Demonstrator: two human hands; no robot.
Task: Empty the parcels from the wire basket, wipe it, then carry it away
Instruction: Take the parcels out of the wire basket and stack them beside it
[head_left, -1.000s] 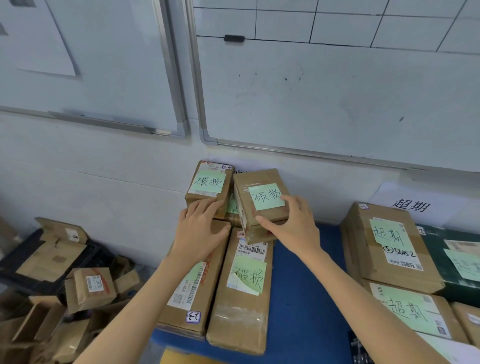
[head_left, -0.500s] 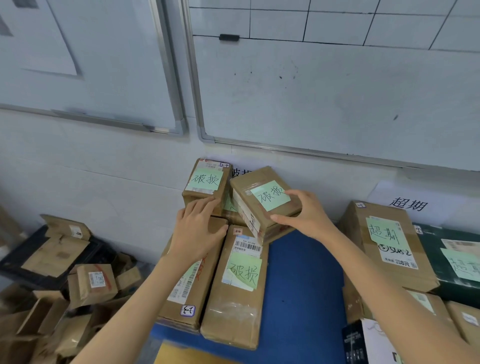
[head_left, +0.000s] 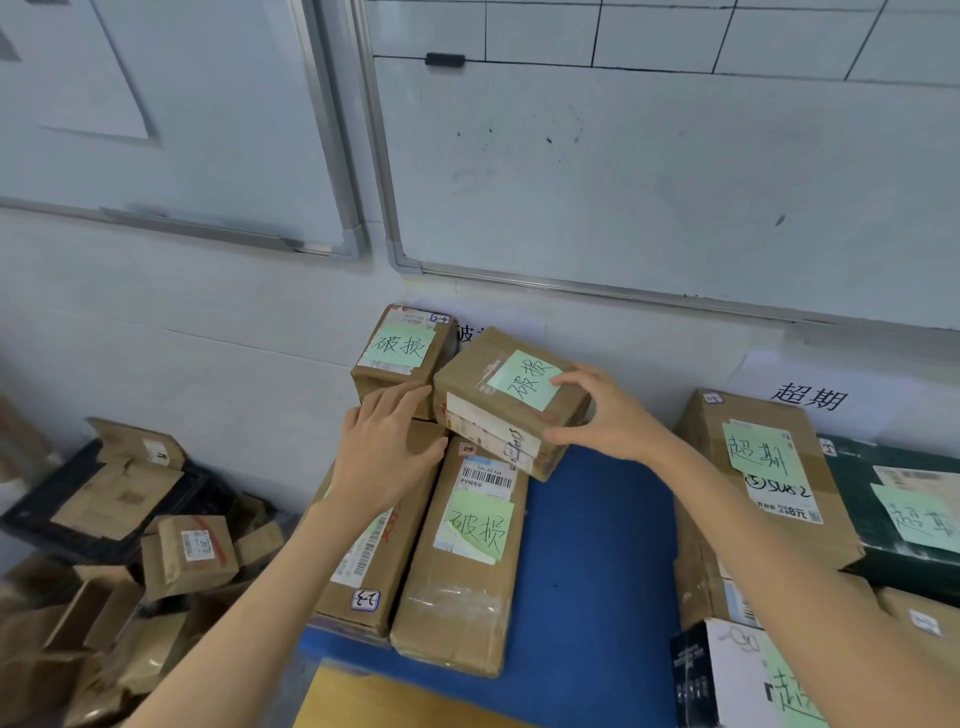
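- Four brown parcels with green notes are grouped at the wall end of the blue surface (head_left: 587, 545): two long ones side by side, and two small ones at their far ends.
- None of the view shows the wire basket, so you cannot tell from here how many parcels are left in it. I judge the emptying to be well under way, with the wiping and the carrying away both still to do.
- Your right hand (head_left: 608, 415) grips the tilted parcel (head_left: 511, 405), with the thumb on its near lower edge and the fingers over the top by its green note (head_left: 524, 384).
- That parcel sits askew, its low end on the far end of the right long parcel (head_left: 462, 561). It looks not yet settled flat.
- Your left hand (head_left: 387, 457) lies open, fingers straight, flat on the far end of the left long parcel (head_left: 363, 571). Its fingertips are at the foot of the back parcel (head_left: 400, 353), just beside the tilted one.
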